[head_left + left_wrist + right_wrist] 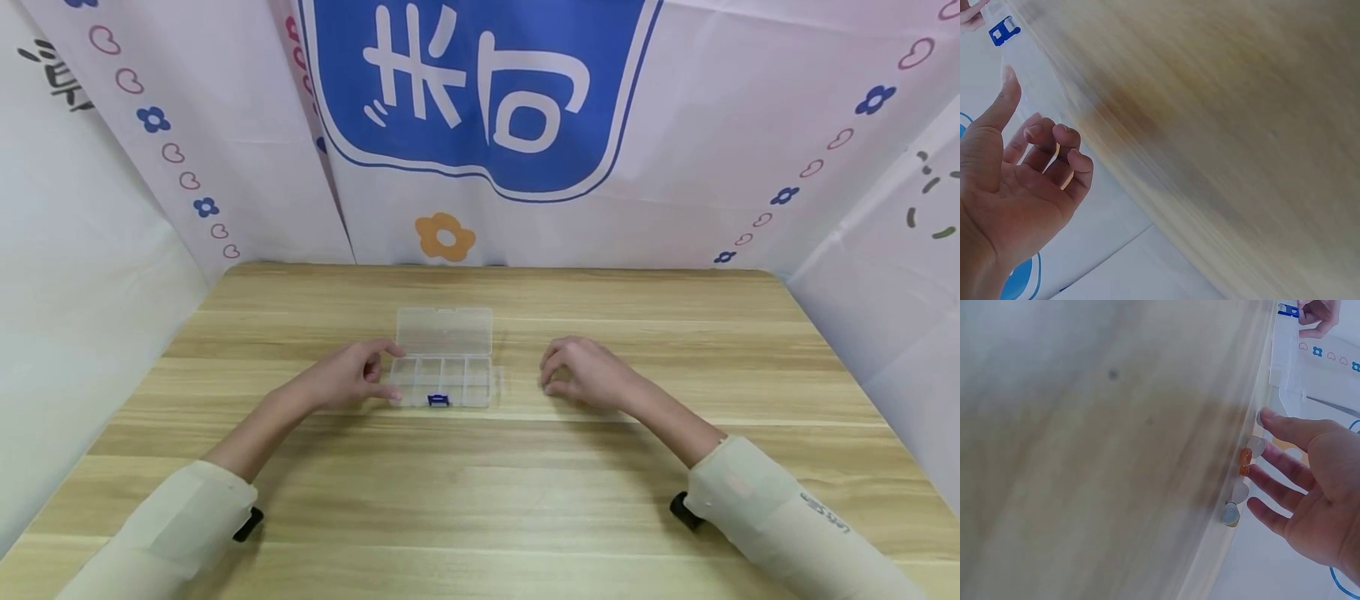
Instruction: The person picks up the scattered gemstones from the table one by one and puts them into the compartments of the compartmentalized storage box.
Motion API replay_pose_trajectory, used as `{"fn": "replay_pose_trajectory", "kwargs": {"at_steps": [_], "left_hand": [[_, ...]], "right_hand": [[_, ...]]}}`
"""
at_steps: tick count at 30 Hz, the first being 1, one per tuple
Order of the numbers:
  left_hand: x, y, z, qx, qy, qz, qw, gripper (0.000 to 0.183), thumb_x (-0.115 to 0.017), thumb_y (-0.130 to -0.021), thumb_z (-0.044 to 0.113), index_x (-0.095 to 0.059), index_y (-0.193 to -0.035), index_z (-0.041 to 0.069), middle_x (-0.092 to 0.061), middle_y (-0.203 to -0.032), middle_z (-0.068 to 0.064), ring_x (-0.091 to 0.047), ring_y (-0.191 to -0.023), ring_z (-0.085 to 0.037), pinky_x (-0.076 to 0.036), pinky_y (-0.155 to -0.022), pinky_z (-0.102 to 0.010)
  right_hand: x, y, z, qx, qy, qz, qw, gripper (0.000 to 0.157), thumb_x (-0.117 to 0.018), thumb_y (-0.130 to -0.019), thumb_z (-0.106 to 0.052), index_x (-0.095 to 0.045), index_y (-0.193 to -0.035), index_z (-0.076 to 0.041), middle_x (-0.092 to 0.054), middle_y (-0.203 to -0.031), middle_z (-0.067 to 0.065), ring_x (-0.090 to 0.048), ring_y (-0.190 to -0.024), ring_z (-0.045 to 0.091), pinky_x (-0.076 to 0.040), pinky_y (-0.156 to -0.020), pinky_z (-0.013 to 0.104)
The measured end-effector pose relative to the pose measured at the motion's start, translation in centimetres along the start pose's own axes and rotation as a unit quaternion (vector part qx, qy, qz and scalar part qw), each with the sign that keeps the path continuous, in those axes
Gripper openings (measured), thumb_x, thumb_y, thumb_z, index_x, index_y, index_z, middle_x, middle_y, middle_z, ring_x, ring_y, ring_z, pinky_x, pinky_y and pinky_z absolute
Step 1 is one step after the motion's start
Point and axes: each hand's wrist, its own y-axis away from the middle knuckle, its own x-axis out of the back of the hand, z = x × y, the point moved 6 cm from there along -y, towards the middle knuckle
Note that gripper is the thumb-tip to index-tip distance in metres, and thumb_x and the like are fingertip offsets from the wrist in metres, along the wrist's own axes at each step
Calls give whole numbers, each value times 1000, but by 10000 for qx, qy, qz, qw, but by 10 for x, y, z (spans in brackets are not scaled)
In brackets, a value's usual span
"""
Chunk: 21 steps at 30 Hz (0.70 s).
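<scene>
A clear plastic compartment box (pixel 477 390) with a blue latch (pixel 438 400) lies on the table, its lid (pixel 444 331) tipped back, away from me. My left hand (pixel 348 375) holds the box's left end, thumb at the front corner and index finger near the hinge. To the right of the box, my right hand (pixel 588 372) is low over the table with its fingers loosely bent. Small pieces sit by those fingertips in the right wrist view: a capsule-shaped orange one (pixel 1245 456) and several rounded whitish ones (pixel 1230 514). From the head camera, this hand hides them.
The wood-grain table (pixel 480 500) ends at a white cloth backdrop (pixel 675 208) with a blue printed sign (pixel 480 167) and an orange flower. White cloth also hangs on both sides. A dark band (pixel 684 510) shows at the right sleeve.
</scene>
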Motion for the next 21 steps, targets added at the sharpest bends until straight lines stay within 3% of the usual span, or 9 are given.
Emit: {"fn": "replay_pose_trajectory", "kwargs": {"at_steps": [12, 21], "left_hand": [[0, -2, 1, 25, 23, -25, 10000, 60, -83, -89, 22, -57, -135, -8, -46, -67, 1, -41, -61, -13, -39, -58, -27], [0, -4, -3, 11, 37, -14, 10000, 60, -84, -89, 21, -58, -134, -8, -44, -65, 3, -40, -59, -11, -39, -58, -26]], "right_hand": [[5, 2, 5, -84, -922, 29, 9957, 5, -77, -94, -7, -80, -97, -10, -72, -109, 2, -66, -107, 24, -55, -95, 44], [11, 0, 4, 63, -1111, 382, 9931, 5, -75, -95, -5, -78, -98, -7, -74, -106, 3, -68, -108, 26, -53, -100, 48]]}}
